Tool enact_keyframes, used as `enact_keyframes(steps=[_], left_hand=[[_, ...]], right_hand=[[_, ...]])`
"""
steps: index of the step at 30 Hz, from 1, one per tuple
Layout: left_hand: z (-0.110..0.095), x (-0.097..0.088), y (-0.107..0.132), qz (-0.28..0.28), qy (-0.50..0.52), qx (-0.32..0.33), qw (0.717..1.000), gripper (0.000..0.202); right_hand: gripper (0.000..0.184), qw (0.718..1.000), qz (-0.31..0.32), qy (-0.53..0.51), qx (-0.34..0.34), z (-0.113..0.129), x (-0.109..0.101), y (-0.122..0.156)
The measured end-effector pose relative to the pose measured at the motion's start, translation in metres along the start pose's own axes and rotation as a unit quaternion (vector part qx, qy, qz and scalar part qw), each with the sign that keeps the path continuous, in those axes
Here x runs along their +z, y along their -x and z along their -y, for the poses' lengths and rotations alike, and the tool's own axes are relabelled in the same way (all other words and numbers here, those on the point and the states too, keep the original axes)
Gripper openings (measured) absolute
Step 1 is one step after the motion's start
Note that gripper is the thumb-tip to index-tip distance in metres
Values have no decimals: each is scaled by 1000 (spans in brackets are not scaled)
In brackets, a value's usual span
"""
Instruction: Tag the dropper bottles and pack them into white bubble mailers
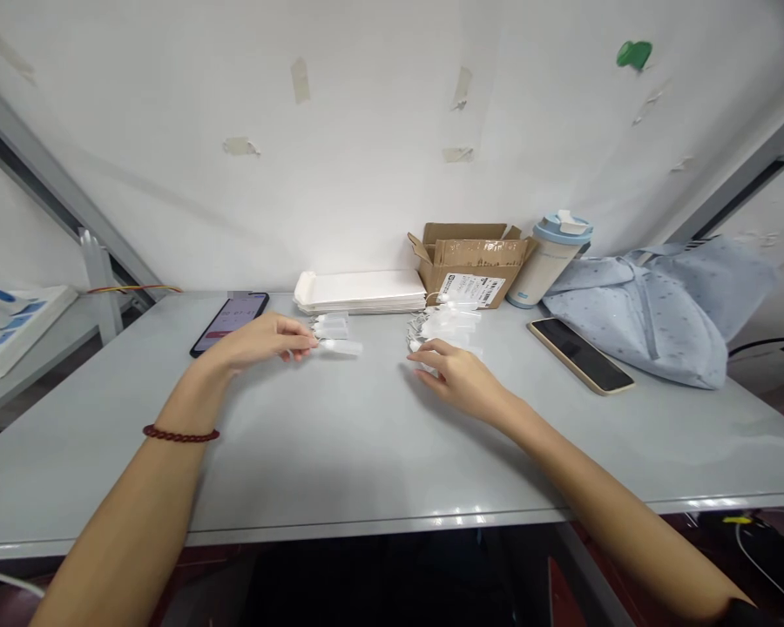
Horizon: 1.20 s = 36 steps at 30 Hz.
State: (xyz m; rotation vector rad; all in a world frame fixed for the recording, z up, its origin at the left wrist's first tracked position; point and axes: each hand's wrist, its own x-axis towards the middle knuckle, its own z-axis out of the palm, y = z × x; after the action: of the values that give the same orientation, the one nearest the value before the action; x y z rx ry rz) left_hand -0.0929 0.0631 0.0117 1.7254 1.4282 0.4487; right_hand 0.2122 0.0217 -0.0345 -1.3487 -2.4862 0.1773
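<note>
My left hand (271,340) pinches the narrow end of a small translucent white plastic piece (343,347), which points right, just above the table or on it. Right behind it lie several similar pieces (331,324) in a short stack. My right hand (454,374) is at the near edge of a loose pile of such white pieces (454,320) with thin grey-white ends. Its fingers are curved and apart, and nothing shows between them. The hand hides part of the pile, so whether the fingertips touch a piece is unclear.
A stack of white trays (362,292) and an open cardboard box (474,261) stand by the wall. Further right are a tumbler (549,261), a phone (581,355) and a light-blue cloth bag (646,313). Another phone (230,320) with a lit screen lies behind my left hand.
</note>
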Motion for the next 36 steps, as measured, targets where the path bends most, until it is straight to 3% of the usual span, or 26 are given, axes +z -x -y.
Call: enact_keyframes(steps=[6, 13, 26, 33, 36], left_hand=[[19, -5, -8, -10, -13, -73, 997, 22], [13, 1, -10, -37, -20, -108, 993, 21], [8, 1, -8, -93, -12, -75, 993, 19], [10, 4, -11, -102, -56, -104, 988, 22], [13, 5, -14, -136, -117, -82, 980, 23]], right_hand=[[34, 998, 37, 46, 27, 5, -3, 1], [34, 994, 63, 71, 54, 6, -9, 0], [30, 992, 69, 94, 51, 6, -6, 1], [30, 993, 88, 62, 52, 6, -5, 0], [30, 993, 89, 55, 46, 5, -2, 1]])
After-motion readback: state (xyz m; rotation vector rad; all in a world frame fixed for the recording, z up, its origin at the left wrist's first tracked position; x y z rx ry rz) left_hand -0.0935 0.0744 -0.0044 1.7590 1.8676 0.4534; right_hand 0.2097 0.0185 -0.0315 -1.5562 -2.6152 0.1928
